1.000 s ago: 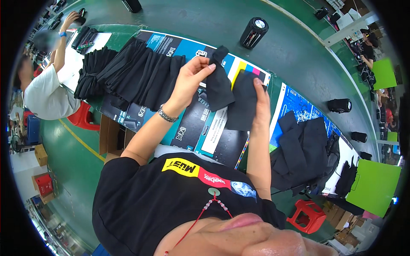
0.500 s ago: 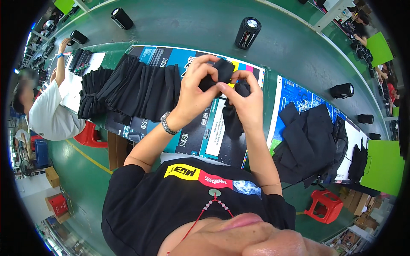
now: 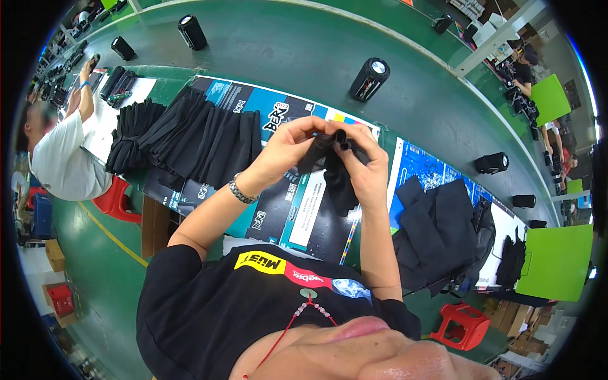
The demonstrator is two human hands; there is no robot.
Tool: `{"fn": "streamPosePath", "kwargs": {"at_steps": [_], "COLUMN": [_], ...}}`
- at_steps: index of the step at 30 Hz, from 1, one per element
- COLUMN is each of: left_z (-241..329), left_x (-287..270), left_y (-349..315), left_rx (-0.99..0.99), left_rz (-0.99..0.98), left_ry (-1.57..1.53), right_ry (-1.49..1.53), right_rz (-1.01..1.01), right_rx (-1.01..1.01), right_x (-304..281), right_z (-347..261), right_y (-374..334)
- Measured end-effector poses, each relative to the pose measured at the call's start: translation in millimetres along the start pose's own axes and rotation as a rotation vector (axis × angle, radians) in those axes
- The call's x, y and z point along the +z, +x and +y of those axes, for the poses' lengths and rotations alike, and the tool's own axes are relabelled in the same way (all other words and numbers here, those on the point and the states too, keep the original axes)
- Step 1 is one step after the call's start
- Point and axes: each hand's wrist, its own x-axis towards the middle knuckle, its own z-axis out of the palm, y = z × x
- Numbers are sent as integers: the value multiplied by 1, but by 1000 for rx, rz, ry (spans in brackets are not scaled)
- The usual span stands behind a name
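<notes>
A piece of thin black fabric [image 3: 341, 189] hangs between my hands above the printed sheet [image 3: 309, 218] on the table. My left hand [image 3: 288, 147], below a metal watch, pinches the fabric's left side. On the other side, my right hand [image 3: 368, 163] has its thumb and fingers closed around the rolled upper edge, where two tube-like folds show. The fabric's lower end dangles beside my right wrist. To the left, folded black fabric strips [image 3: 212, 136] lie in an overlapping row. A loose heap of black fabric [image 3: 443, 225] rests on the right.
Beyond the table runs a green conveyor [image 3: 272, 47] carrying black cylindrical speakers [image 3: 370, 79] spaced apart. A co-worker in a white shirt [image 3: 66, 161] sits at the left. Red stools [image 3: 461, 326] stand on the floor, and a lime-green panel [image 3: 551, 263] is at the right.
My hands have come lower and closer together, and the fabric has turned so its rolled edge shows. The head view has shifted slightly. The co-worker's raised hand now holds a dark object.
</notes>
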Motion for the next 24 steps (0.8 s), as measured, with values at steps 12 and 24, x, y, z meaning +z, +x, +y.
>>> {"fn": "streamPosePath", "kwargs": {"at_steps": [12, 24], "left_z": [16, -16], "left_x": [4, 2], "left_y": [16, 80], "left_rx": [-122, -396], "left_rz": [-142, -397], "left_ry": [-40, 311], "right_ry": [227, 403], "right_rz": [29, 117], "right_rx": [337, 463], "right_x": [-14, -95], "right_z": [-4, 36], "right_y": [-12, 11]}}
